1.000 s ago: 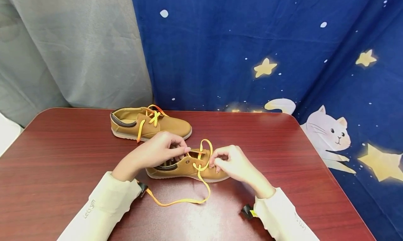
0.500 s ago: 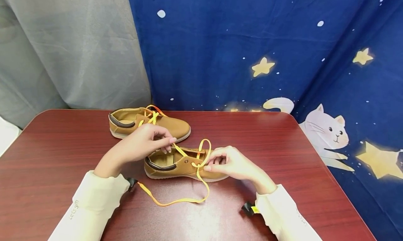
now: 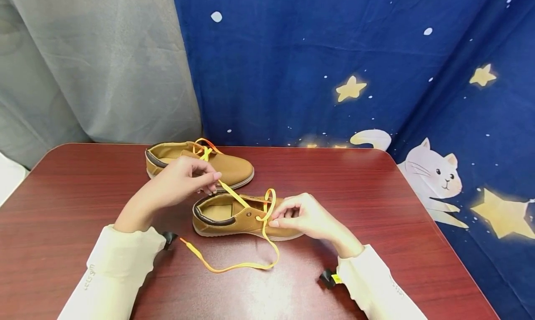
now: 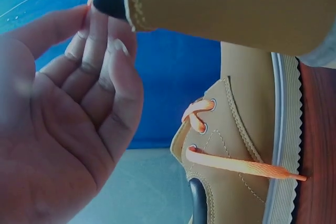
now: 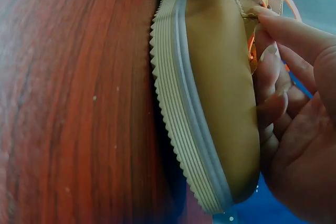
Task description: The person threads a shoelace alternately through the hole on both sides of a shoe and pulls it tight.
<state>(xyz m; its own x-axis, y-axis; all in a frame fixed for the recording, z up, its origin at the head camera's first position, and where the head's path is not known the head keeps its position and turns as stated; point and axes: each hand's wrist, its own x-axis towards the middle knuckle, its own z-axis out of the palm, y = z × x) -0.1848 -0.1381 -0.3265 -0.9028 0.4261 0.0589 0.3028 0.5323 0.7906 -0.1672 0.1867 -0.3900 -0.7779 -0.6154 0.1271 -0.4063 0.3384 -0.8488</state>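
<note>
On the table a tan shoe (image 3: 229, 229) lies sideways with its toe to the right. My left hand (image 3: 175, 177), raised above its heel, pinches one end of the yellow-orange shoelace (image 3: 233, 194) between thumb and forefinger. That lace runs taut from the shoe's eyelets. My right hand (image 3: 309, 220) grips the front of the shoe, thumb and forefinger at the base of the lacing; in the right wrist view its other fingers curl along the toe (image 5: 220, 103). The lace's other half loops over the lacing, then trails onto the table before the shoe.
Behind, a second tan shoe (image 3: 236, 169) stands with crossed yellow-orange laces, partly hidden by my left hand. The reddish-brown table (image 3: 355, 180) backs onto a grey curtain (image 3: 142, 69) and a blue curtain (image 3: 284, 69). Black straps (image 3: 328, 279) hang by both cuffs.
My left hand has moved up and left, drawing the lace end out of the shoe opening until it stretches taut. My right hand has shifted slightly left along the lacing.
</note>
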